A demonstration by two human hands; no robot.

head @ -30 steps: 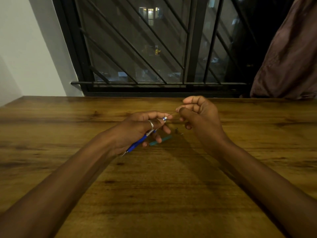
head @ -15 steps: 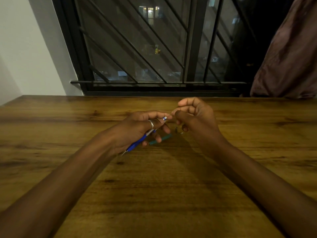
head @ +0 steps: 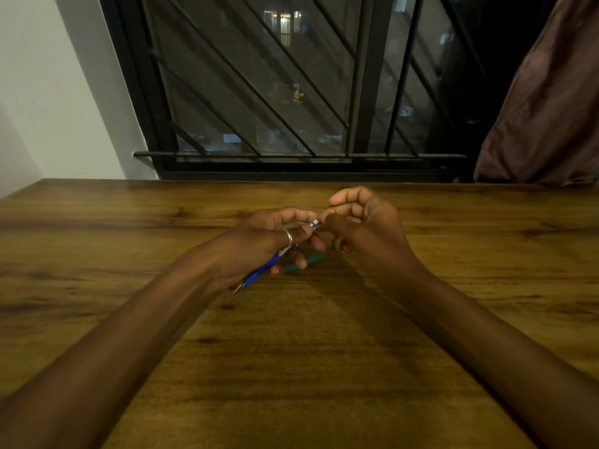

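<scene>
You've got one blue mechanical pencil (head: 261,270) gripped in your left hand (head: 259,244), just above the wooden table (head: 324,351). Your right hand (head: 366,228) is curled with its fingertips at the pencil's white end, can't tell if it's pinching anything. One teal stick (head: 312,260) lies underneath.

**Table top: quick survey**

Wooden table (head: 324,351), brown, dark grain streaks + knots, slight sheen. Lying on it: teal stick (head: 312,260), flat, slanted, mid-table toward far edge; tiny dark bit (head: 334,245) near it, too small to ID
</scene>
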